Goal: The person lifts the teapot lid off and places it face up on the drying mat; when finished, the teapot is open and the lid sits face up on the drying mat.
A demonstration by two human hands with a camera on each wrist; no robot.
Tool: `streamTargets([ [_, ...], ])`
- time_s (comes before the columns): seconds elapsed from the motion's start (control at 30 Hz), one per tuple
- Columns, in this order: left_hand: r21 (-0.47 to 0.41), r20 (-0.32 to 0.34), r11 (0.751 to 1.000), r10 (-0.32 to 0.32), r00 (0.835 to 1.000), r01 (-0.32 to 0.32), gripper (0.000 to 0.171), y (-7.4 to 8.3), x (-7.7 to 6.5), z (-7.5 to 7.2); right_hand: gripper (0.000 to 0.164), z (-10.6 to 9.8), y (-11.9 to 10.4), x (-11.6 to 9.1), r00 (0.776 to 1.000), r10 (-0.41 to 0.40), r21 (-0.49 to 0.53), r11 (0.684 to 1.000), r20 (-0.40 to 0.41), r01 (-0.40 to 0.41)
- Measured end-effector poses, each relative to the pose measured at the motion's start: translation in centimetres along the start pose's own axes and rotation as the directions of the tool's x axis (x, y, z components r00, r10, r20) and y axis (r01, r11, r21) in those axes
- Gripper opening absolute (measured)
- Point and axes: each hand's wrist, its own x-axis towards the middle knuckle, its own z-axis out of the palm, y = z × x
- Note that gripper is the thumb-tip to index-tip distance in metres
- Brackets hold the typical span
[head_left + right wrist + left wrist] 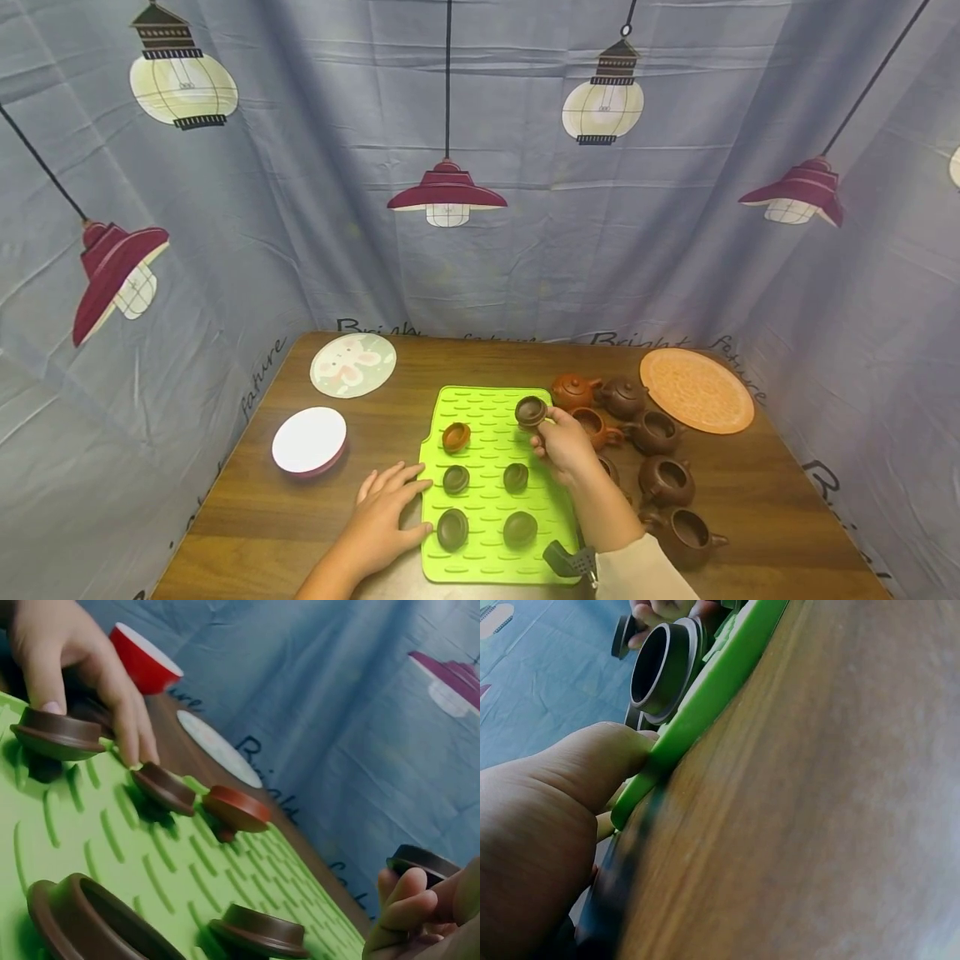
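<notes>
Brown round lid [531, 410], probably clay, in right-hand fingers [412, 909]

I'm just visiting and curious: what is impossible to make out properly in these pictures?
- Head view: most of one brown teapot, behind the right forearm.
- Left wrist view: most of the left hand's fingers, behind its thumb and the green mat; the wooden table's grain, blurred.
- Right wrist view: part of the held teapot lid, behind the right hand's fingers; the nearest lid's lower part, cut off by the bottom edge.
</notes>
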Motion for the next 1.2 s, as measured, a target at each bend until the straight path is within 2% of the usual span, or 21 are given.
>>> streamTargets([
  [0.17, -0.004, -0.033, 1.0, 0.026, 0.999, -0.026, 0.061, 0.1, 0.0, 0.0, 0.041, 0.6, 0.7, 0.4, 1.0, 0.023, -0.054, 0.998, -0.007, -0.023],
  [0.4, -0.006, -0.001, 1.0, 0.008, 1.0, -0.008, 0.062, 0.0, 0.2, 0.1, 0.031, 0.9, 1.4, 0.5, 0.998, 0.059, -0.128, 0.99, -0.004, -0.059],
  [0.67, 0.001, -0.037, 1.0, 0.03, 0.999, -0.03, 0.06, 0.1, 0.2, 0.0, 0.028, 1.6, 1.6, 0.7, 0.996, 0.088, -0.212, 0.973, 0.002, -0.085],
  [0.93, -0.008, -0.023, 1.0, 0.015, 1.0, -0.015, 0.06, 0.2, 0.2, -0.3, 0.026, 2.0, 2.0, 1.0, 0.996, 0.094, -0.23, 0.969, -0.007, -0.093],
  [1.2, -0.013, -0.003, 1.0, 0.009, 1.0, -0.009, 0.061, -0.1, 0.0, -0.1, 0.03, 2.1, 1.8, 0.8, 0.995, 0.094, -0.291, 0.952, -0.013, -0.094],
])
